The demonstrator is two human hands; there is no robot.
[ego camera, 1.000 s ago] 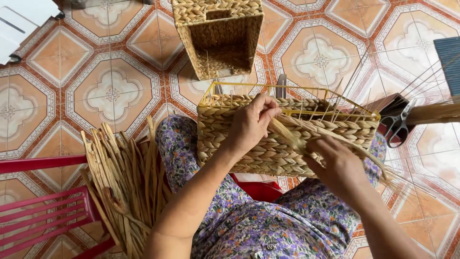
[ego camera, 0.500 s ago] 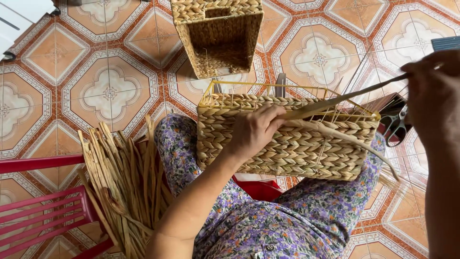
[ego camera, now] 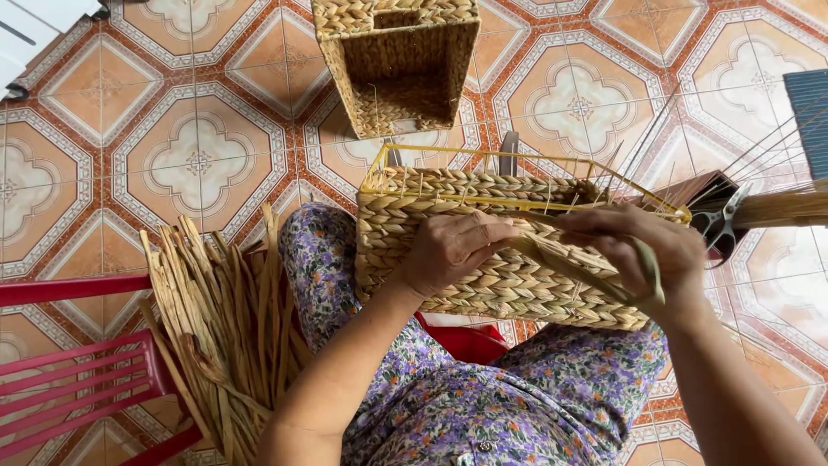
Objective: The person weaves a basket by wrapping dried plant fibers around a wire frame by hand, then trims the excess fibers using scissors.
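Observation:
A half-woven straw basket point(ego camera: 509, 285) on a yellow wire frame point(ego camera: 517, 160) rests on my lap, over floral trousers. My left hand point(ego camera: 453, 250) presses against the basket's woven side, fingers pinching the weave near the top row. My right hand point(ego camera: 638, 250) is closed on a flat dried straw strand point(ego camera: 561, 259) that runs from the left hand's fingertips across the basket wall and loops around my right fingers. Thin upright wires of the frame rise behind both hands.
A finished woven basket point(ego camera: 397, 60) stands on the patterned tile floor beyond my knees. A bundle of dried straw strands point(ego camera: 228, 328) leans at my left beside a red plastic stool point(ego camera: 78, 380). Scissors point(ego camera: 716, 224) and a broom-like straw bunch point(ego camera: 785, 207) lie at the right.
My right hand, which had pulled the strand far out to the right and up, has come back down against the basket wall. The left hand stayed on the weave.

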